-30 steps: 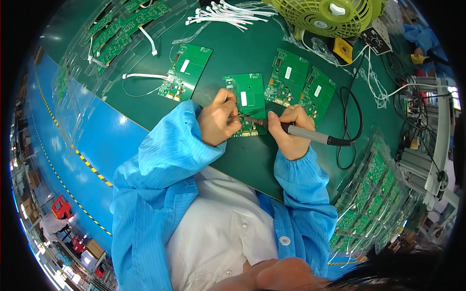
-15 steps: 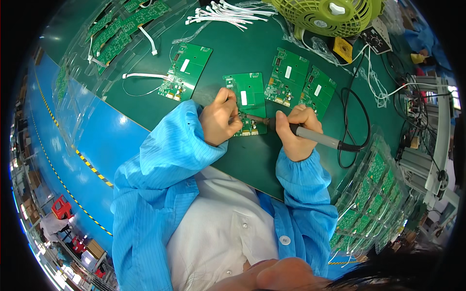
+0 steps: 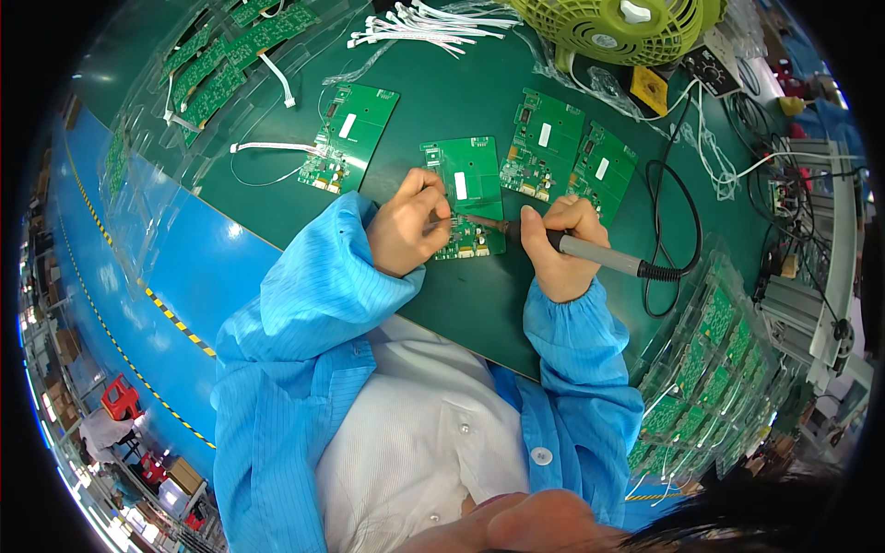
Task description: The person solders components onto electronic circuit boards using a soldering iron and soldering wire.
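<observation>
A green circuit board [image 3: 479, 170] with a white label lies flat on the table in front of me. My right hand [image 3: 564, 249] grips a soldering iron [image 3: 604, 257] by its grey handle, and the tip points left over the lower part of this board. At the board's left edge, my left hand [image 3: 406, 226] is closed in a pinch close to the tip. Whatever its fingertips hold is too small to make out. Another board [image 3: 364, 129], with a white cable [image 3: 277, 146] on it, lies to the left. Two more boards [image 3: 544, 138] [image 3: 604, 170] lie to the right.
A green fan [image 3: 627, 32] and a control box [image 3: 712, 69] stand at the back, near a yellow sponge [image 3: 649, 90]. White cables [image 3: 433, 26] lie in a bundle at the far side. Trays of boards stand left and right [image 3: 705, 378]. The iron's black cord [image 3: 698, 230] loops on the right.
My left hand has shifted slightly left, and its fingers have drawn back a little from the board. The soldering iron's tip stays over the same board, with my right hand nearly still.
</observation>
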Action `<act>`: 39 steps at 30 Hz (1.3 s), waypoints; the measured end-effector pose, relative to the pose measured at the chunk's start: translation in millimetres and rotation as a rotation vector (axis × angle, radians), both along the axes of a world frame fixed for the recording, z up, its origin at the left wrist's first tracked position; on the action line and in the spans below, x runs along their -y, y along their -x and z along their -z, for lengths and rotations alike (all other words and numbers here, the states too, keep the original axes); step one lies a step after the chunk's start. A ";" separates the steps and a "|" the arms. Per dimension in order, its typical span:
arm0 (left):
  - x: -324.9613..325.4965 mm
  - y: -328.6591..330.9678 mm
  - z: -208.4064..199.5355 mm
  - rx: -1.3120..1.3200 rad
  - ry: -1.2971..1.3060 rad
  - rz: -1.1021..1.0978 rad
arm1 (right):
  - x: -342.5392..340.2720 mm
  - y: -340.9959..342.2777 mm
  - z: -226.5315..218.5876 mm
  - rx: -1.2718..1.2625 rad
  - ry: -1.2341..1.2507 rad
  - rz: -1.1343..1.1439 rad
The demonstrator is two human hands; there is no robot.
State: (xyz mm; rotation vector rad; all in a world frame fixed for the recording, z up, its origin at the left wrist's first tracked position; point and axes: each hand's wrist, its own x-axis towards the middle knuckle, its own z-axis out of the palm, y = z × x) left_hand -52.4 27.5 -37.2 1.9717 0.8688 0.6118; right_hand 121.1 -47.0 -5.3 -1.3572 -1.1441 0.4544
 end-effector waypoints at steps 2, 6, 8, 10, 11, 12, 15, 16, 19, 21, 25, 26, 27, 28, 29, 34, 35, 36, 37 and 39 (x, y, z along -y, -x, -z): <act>-0.8 1.3 -0.8 0.010 0.052 0.021 | 0.3 -0.4 1.5 0.007 -0.002 -0.008; -0.6 2.6 -0.5 0.017 0.085 0.034 | 0.1 0.1 2.9 0.023 -0.001 -0.013; -0.4 2.8 0.0 0.020 0.091 0.037 | 0.0 0.4 3.6 0.037 -0.001 -0.014; 0.8 1.2 -1.4 -0.008 0.074 0.029 | 0.2 1.0 3.9 0.036 -0.005 -0.014; 1.5 -0.2 -2.3 -0.036 0.058 0.022 | 0.3 1.5 4.1 0.035 -0.008 -0.014; 2.3 -1.5 -3.1 -0.063 0.042 0.015 | 0.4 1.9 4.3 0.035 -0.010 -0.014; 2.9 -2.7 -3.9 -0.108 0.022 0.005 | 0.2 2.4 4.4 0.037 -0.013 -0.015; 3.0 -2.9 -4.0 -0.125 0.018 0.002 | -0.1 2.5 4.2 0.039 -0.014 -0.016; 3.2 -3.4 -4.3 -0.160 0.009 -0.005 | -0.6 2.7 4.5 0.043 -0.015 -0.019; 3.2 -4.1 -4.4 -0.166 -0.005 -0.008 | -1.2 2.8 6.6 0.049 -0.017 -0.006; 3.3 -4.4 -4.5 -0.167 -0.011 -0.012 | -1.5 3.8 7.7 0.060 -0.017 0.006; 3.2 -4.4 -4.5 -0.162 -0.004 -0.010 | -1.5 4.2 7.6 0.065 -0.014 0.006; 3.1 -4.4 -4.5 -0.157 0.004 -0.009 | -1.4 4.5 7.5 0.070 -0.011 0.006; 3.0 -4.5 -4.5 -0.152 0.011 -0.008 | -1.3 4.6 7.4 0.075 -0.008 0.006; 3.2 -4.5 -4.6 -0.152 0.010 -0.009 | -1.2 4.8 7.2 0.076 -0.008 0.006; 4.1 -5.2 -4.8 -0.158 -0.011 -0.018 | -0.6 5.4 7.4 0.090 0.012 0.006; 4.1 -5.2 -5.0 -0.162 -0.008 -0.016 | -0.5 5.5 7.5 0.100 0.007 -0.005; 4.1 -5.3 -5.2 -0.166 -0.006 -0.015 | -0.2 5.6 7.6 0.111 0.003 -0.017; 4.3 -5.3 -5.3 -0.170 -0.003 -0.014 | 0.0 5.8 7.7 0.121 -0.002 -0.028; 4.6 -5.3 -5.3 -0.174 0.000 -0.013 | 0.4 6.0 7.8 0.130 -0.006 -0.039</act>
